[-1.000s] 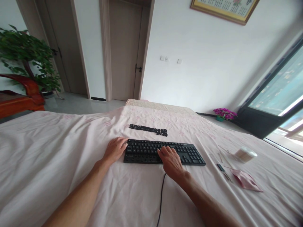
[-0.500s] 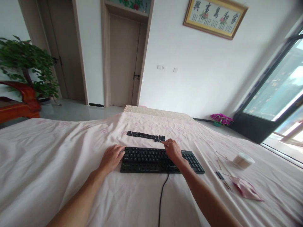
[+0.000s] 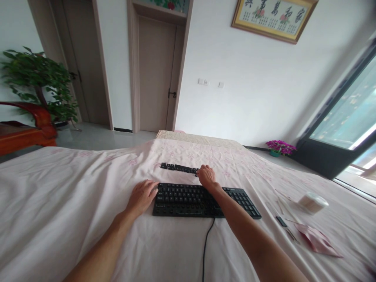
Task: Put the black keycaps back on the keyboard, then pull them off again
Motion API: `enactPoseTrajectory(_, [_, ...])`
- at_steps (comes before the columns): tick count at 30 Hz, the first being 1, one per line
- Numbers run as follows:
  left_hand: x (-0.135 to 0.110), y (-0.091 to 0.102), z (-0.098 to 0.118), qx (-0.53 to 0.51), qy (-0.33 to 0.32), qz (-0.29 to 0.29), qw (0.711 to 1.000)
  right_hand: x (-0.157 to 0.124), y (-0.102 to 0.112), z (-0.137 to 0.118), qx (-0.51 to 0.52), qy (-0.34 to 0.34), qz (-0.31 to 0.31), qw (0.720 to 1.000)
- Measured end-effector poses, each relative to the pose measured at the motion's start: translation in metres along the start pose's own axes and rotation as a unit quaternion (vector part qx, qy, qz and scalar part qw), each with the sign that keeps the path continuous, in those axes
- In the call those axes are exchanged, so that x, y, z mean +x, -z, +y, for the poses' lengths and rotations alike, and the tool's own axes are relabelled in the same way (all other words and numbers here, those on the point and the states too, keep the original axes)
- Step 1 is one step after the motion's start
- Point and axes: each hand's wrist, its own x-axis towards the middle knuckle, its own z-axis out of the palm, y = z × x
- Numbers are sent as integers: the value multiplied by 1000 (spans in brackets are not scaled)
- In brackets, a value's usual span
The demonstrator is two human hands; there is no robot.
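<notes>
A black keyboard (image 3: 176, 197) lies flat, its lower rows bare of keycaps, with a cable (image 3: 205, 250) running toward me. My left hand (image 3: 143, 197) rests at the keyboard's upper left corner, fingers stretched out and touching its edge. Beyond the keyboard, loose black keycaps (image 3: 179, 168) stand in a row on the cloth. At that row's right end, my right hand (image 3: 207, 176) has its fingers drawn together on a keycap, which they largely cover. My right forearm crosses above the keyboard's right part.
On the pink floral cloth (image 3: 132, 250) to the right lie a clear tub of cotton swabs (image 3: 313, 203), a pink cloth pouch (image 3: 317, 239), a small dark-handled tool (image 3: 281, 221) and a few thin sticks. A wooden armchair (image 3: 44, 123) and potted plant stand at far left.
My right hand has moved slightly forward and left, from above the keyboard's top edge onto the keycap row's right end. My left hand stays at the keyboard corner. The view has shifted slightly.
</notes>
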Motion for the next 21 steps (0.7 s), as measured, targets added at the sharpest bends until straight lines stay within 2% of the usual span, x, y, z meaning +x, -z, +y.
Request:
enactPoseTrajectory(5, [0, 1, 2, 3, 2, -2, 1000, 5, 2, -3, 14, -7, -24, 1000])
enactPoseTrajectory(12, [1, 1, 2, 2, 8, -3, 1000, 2, 2, -1, 48, -13, -104, 993])
enactPoseTrajectory(21, [1, -2, -1, 0, 5, 2, 1000, 0, 6, -11, 44, 2, -121, 992])
